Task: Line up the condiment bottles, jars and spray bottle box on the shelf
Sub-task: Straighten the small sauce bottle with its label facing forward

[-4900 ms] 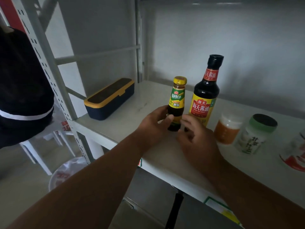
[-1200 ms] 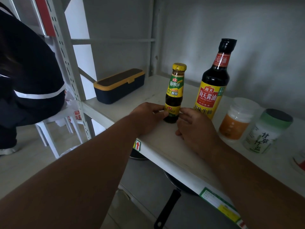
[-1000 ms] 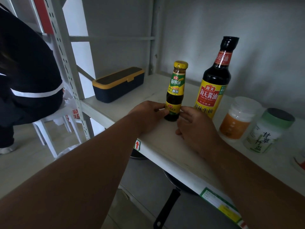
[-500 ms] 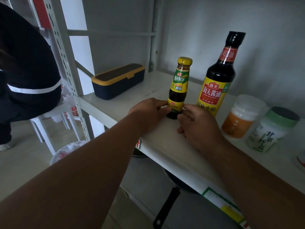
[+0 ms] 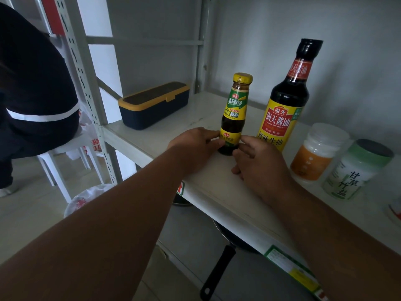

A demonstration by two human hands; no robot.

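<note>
- Your left hand (image 5: 195, 144) and right hand (image 5: 260, 166) pinch the base of the small sauce bottle (image 5: 235, 114), which stands upright on the shelf (image 5: 165, 135).
- The tall soy sauce bottle (image 5: 284, 101) stands just right of it, further back.
- An orange jar (image 5: 314, 153) and a green-lidded jar (image 5: 355, 170) sit to the right.
- A navy box (image 5: 154, 105) lies at the shelf's left end.
- A pan handle (image 5: 217, 272) shows below.

Red-and-white container (image 5: 393, 210) cut off at right edge.
</note>
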